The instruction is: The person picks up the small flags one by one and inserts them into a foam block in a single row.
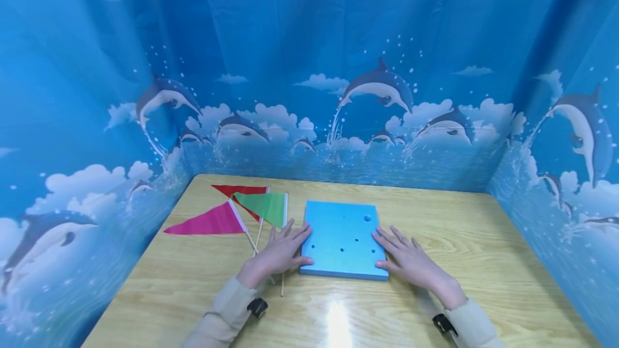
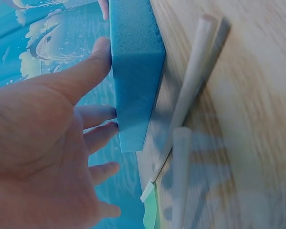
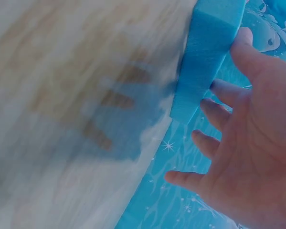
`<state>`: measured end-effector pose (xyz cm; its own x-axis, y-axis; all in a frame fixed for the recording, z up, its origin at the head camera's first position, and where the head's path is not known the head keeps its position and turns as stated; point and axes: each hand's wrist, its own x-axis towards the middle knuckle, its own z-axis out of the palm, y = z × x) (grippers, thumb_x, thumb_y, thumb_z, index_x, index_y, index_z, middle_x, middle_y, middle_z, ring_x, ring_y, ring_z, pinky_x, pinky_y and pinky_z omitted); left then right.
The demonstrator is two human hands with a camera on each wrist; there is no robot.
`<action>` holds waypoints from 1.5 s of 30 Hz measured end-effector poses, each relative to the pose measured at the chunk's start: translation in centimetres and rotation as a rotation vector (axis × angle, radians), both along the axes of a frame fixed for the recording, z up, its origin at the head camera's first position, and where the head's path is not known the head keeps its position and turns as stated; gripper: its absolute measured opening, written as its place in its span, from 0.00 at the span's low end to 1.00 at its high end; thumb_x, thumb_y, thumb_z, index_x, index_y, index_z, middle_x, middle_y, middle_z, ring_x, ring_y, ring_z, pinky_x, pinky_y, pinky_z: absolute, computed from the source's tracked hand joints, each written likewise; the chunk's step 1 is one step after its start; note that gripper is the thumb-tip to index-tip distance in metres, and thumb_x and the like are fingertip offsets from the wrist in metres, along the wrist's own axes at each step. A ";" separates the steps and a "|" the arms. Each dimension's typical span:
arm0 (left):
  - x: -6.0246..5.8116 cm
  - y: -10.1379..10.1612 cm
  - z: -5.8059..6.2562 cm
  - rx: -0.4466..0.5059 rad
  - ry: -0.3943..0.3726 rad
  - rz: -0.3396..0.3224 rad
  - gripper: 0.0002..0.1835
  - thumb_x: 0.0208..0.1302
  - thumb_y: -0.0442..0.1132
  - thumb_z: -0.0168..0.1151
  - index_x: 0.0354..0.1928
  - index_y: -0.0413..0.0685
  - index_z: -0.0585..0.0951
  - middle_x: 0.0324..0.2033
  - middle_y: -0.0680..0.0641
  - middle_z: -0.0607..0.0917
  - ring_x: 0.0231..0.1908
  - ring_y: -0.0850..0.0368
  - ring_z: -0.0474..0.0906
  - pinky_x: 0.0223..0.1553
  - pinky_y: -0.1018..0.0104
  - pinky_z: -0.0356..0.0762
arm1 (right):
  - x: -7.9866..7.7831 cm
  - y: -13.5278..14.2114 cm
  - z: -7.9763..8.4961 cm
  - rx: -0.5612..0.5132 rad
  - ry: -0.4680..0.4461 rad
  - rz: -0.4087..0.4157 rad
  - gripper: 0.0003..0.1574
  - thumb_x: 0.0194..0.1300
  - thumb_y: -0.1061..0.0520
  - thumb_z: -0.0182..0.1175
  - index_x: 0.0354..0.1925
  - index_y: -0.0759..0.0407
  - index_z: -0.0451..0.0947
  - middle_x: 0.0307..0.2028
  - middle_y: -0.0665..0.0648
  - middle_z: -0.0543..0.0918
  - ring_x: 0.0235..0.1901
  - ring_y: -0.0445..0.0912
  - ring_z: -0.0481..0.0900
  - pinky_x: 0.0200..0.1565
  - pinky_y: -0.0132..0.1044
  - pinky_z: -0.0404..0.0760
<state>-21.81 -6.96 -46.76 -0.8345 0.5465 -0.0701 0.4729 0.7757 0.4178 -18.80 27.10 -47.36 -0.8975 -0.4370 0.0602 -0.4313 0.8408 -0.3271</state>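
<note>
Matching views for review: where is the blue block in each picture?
Head: blue block, lower half, slightly right of centre.
Left wrist: blue block, upper middle, cut by top edge.
Right wrist: blue block, upper right of centre, cut by top edge.
Shared landmark: the wooden table, visible in all three.

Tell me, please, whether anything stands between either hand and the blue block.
Nothing visible does: the left hand and the right hand both touch the blue block at its edges. Flag sticks lie on the table under the left hand, clear of that contact.
</note>
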 end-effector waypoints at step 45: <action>-3.4 -1.1 -1.7 0.348 -0.044 0.682 0.10 0.40 0.35 0.67 0.30 0.44 0.84 0.24 0.49 0.84 0.24 0.57 0.76 0.25 0.68 0.76 | -0.1 0.0 0.3 -0.013 -0.078 -0.014 0.43 0.64 0.36 0.50 0.70 0.48 0.49 0.70 0.55 0.52 0.69 0.61 0.44 0.58 0.73 0.45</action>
<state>-25.21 -8.09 -48.50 -0.9953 -0.0921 -0.0295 -0.0864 0.7098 0.6990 -18.90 27.08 -47.07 -0.9057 -0.4239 -0.0044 -0.3923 0.8421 -0.3700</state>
